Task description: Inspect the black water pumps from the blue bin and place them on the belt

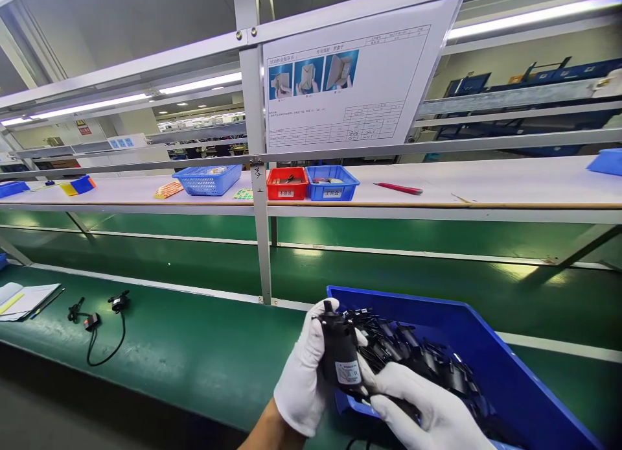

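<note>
Both my hands wear white gloves. My left hand [304,372] is wrapped round a small black cylindrical pump [339,354] with a white label near its lower end, held upright just in front of the blue bin [490,359]. My right hand [422,408] comes in from the lower right, its fingers touching the pump's lower end and resting over the black parts with cables [418,359] that fill the bin. What the right fingers grip is partly hidden.
A black cable with plugs [97,323] lies on the green bench at left, near some papers [24,299]. The upper white shelf carries a blue basket [208,179], a red tray [286,183], a small blue tray [333,183] and a red pen [398,189]. An instruction sheet [347,87] hangs on the frame.
</note>
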Tool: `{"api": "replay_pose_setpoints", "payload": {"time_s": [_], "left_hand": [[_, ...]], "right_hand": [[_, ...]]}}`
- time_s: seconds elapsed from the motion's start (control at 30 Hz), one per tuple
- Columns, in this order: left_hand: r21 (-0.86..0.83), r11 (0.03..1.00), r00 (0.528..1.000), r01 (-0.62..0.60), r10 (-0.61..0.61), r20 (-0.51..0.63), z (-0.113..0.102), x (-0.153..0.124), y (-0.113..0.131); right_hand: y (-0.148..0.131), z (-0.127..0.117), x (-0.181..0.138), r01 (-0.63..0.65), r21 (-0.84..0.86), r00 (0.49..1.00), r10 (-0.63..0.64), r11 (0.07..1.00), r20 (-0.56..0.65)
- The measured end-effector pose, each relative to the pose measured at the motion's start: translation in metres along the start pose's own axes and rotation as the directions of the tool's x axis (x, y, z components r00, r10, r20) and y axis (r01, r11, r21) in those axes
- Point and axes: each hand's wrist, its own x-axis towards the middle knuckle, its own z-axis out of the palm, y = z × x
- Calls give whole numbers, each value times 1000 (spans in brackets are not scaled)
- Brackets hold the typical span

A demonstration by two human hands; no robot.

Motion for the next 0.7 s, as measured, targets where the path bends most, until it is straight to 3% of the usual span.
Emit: {"api": "replay_pose_setpoints", "payload": {"time_s": [0.1, 0.3, 0.4, 0.6, 0.7], "left_hand": [[293, 953, 993, -83, 103, -54, 1, -10, 5], [689, 716, 946, -112, 288, -146, -1, -19, -6], [744, 653, 938, -144, 328, -107, -6, -20, -17], [671, 697, 881, -253, 453, -138, -14, -22, -27], [739, 622, 897, -260, 439, -54, -20, -21, -26]], "right_hand": [[3, -4, 3, -49, 112, 999, 47, 992, 19], [11, -4, 7, -166, 344, 986, 158, 924, 53], [9, -4, 8, -179, 335, 983, 160, 925, 85], [3, -8, 12, -141, 295, 984, 102, 945, 146], [-2, -9, 14, -117, 268, 989, 86, 956, 124]]}}
